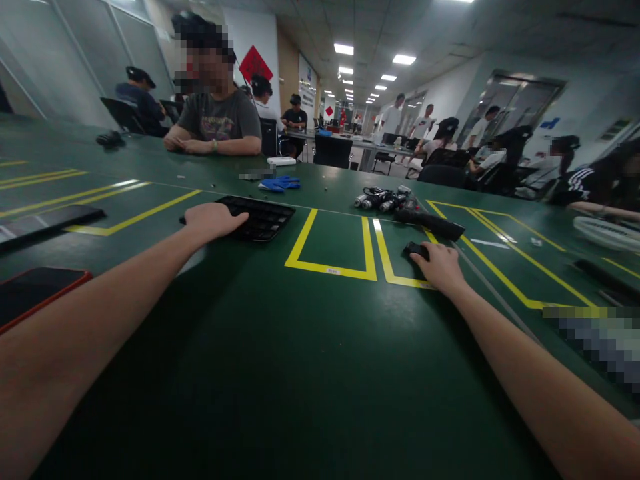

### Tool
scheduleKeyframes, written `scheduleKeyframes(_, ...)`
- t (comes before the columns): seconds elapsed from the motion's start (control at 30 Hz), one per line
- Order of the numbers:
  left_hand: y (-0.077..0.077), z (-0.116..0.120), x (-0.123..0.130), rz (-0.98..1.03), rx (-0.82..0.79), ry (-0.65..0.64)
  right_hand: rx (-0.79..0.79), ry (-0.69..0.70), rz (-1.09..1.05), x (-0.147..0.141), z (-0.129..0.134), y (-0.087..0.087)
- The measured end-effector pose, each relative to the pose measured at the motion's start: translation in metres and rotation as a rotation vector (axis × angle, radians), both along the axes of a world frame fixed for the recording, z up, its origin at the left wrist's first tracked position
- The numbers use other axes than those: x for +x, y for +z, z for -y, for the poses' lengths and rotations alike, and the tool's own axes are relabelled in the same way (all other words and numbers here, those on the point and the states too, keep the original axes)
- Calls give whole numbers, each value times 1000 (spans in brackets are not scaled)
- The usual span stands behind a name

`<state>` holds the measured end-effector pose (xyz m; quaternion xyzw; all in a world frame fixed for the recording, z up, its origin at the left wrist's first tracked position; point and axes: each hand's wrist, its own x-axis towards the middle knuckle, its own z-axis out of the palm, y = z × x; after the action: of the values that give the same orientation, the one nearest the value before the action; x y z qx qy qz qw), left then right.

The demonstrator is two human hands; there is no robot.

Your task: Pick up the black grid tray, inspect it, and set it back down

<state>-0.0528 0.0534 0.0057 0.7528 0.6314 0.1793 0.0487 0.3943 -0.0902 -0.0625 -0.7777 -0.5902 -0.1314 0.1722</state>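
Observation:
On the green table (310, 333), my left hand (213, 221) rests over the left part of a black slotted tray (263, 217), its thumb stretched across the tray and its other fingers closed round the edge. My right hand (443, 267) has its fingers round a small black object (416, 251) inside the right yellow-taped outline. Between the two hands lies another yellow tape outline (333, 270) with a small label on its front edge. Behind my right hand are a long black object (433, 224) and a bundle of dark cables with silver connectors (383, 199).
Blue gloves (280, 184) and a white box (281, 161) lie farther back. A phone with a red edge (40, 293) is under my left forearm's side. A person (220, 120) sits across the table. More tape outlines and a white object (605, 233) are right.

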Motion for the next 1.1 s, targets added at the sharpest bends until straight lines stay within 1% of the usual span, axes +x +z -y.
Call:
scheduleKeyframes(0.03, 1, 4, 1, -51, 3, 77, 9, -8, 4, -1, 1, 1)
scheduleKeyframes(0.07, 1, 8, 2, -62, 40, 131, 30, -17, 10, -3, 2, 2)
scheduleKeyframes(0.1, 1, 12, 3, -62, 101, 163, 60, -26, 18, -4, 4, 2)
scheduleKeyframes(0.13, 0, 16, 5, -61, 177, 166, 94, -35, 27, -6, 6, 3)
scheduleKeyframes(0.17, -2, 21, 7, -55, 263, 132, 125, -42, 36, -8, 8, 4)
scheduleKeyframes(0.23, -6, 33, 15, -34, 401, -10, 166, -41, 55, -13, 13, 6)
scheduleKeyframes(0.3, -12, 50, 27, -17, 447, -158, 187, -26, 78, -17, 20, 7)
scheduleKeyframes(0.4, -21, 79, 52, 20, 404, -393, 199, 5, 110, -24, 30, 9)
scheduleKeyframes(0.47, -26, 96, 73, 42, 314, -571, 198, 25, 128, -29, 37, 9)
scheduleKeyframes(0.53, -31, 108, 94, 29, 197, -668, 188, 55, 143, -36, 44, 10)
scheduleKeyframes(0.6, -34, 112, 112, -10, 81, -706, 170, 94, 155, -44, 54, 10)
scheduleKeyframes(0.67, -36, 111, 124, -62, -17, -715, 146, 143, 159, -53, 64, 12)
scheduleKeyframes(0.77, -36, 107, 130, -112, -83, -721, 94, 218, 129, -65, 78, 15)
scheduleKeyframes(0.83, -35, 105, 129, -122, -83, -734, 48, 252, 94, -70, 83, 18)
scheduleKeyframes(0.9, -33, 105, 128, -134, -63, -736, 4, 255, 59, -72, 85, 21)
scheduleKeyframes(0.97, -30, 111, 127, -141, 13, -718, -24, 242, 32, -75, 86, 24)
scheduleKeyframes(1.03, -28, 125, 126, -143, 112, -711, -46, 232, -5, -82, 90, 26)
scheduleKeyframes(1.1, -26, 148, 124, -155, 155, -751, -97, 270, -40, -95, 101, 28)
